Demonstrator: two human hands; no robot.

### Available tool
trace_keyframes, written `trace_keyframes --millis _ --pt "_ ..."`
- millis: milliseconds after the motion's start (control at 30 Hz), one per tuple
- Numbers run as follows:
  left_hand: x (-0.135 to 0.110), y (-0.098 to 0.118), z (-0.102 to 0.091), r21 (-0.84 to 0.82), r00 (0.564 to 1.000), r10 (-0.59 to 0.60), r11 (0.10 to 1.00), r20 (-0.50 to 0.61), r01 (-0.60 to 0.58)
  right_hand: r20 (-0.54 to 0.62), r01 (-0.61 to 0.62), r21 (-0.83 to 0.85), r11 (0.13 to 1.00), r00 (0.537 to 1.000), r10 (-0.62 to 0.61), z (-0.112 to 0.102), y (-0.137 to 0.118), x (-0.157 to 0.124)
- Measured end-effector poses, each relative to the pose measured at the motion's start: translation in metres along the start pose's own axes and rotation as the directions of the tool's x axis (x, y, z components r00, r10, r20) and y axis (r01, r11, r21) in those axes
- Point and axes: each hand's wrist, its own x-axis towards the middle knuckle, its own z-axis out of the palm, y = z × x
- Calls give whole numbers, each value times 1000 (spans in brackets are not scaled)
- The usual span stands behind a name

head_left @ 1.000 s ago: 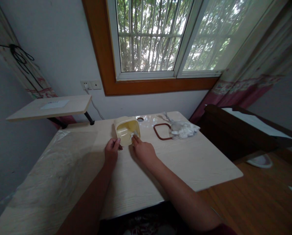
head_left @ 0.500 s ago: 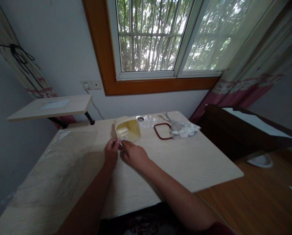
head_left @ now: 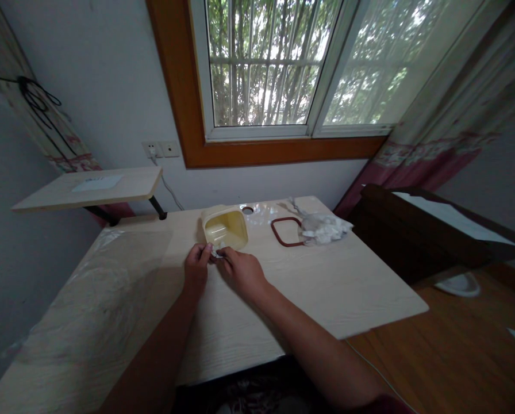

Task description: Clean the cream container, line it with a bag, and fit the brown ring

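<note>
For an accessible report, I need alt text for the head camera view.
The left hand and right hand hold a small white scrap beside a cream plastic container on a pale desk. To its right lie a dark red rounded-square seal and crumpled white wrapping.

I've got a dim room on my feed right now, with daylight coming only through the barred glass window (head_left: 261,63), and the sky between the leaves is blowing out white. A broad, soft shadow falls across the pale wood-grain counter (head_left: 309,287), left of the left hand (head_left: 196,270) and right hand (head_left: 243,272). The grey wall (head_left: 33,241) sits murky, the pink-bordered cream curtain (head_left: 447,98) bends at the frame edge, and fine detail looks soft.
</note>
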Motion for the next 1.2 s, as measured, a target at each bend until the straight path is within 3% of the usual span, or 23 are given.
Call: trace_keyframes --millis 67,167,233,300,400,467,567,667,733,900,1033,1100,1200 --pt "0 2 -1 3 1000 6 1000 -8 -6 -24 8 76 997 1000 -7 0 3 -1" --pt "1 4 -1 14 999 20 1000 -34 -19 -106 62 353 933 994 -25 1 11 -2" --pt "2 4 -2 -1 999 7 1000 -42 -7 -170 88 592 801 985 18 -1 19 -3" --pt "3 2 -2 -20 999 -5 1000 -43 4 -183 75 786 613 976 114 -4 29 -3" --pt "5 0 -4 -15 998 -3 1000 -70 2 -75 -26 924 381 966 247 -14 50 -5" --pt "6 0 -5 -7 996 -3 1000 -93 3 -56 -36 955 295 953 298 -21 67 -7" --pt "6 2 -6 -8 995 7 1000 -99 -8 -82 -14 969 248 924 374 -29 94 -12" --pt "7 4 -7 -34 995 19 999 -93 -22 -114 -11 960 281 898 424 -31 120 -17" --pt "6 6 -7 -32 995 19 999 -98 -22 -159 -16 933 358 877 453 -33 136 -19" --pt "4 13 -8 -1 993 33 999 -113 -34 -423 -22 728 685 771 475 -50 170 -22" --pt "2 16 -8 16 991 59 998 -124 -57 -673 -79 270 960 697 246 -69 191 -23" --pt "1 17 -9 23 990 65 998 -127 -62 -721 -142 63 988 678 143 -74 200 -23" --pt "2 18 -12 33 988 78 997 -134 -74 -733 -237 -69 969 671 112 -72 211 -22"
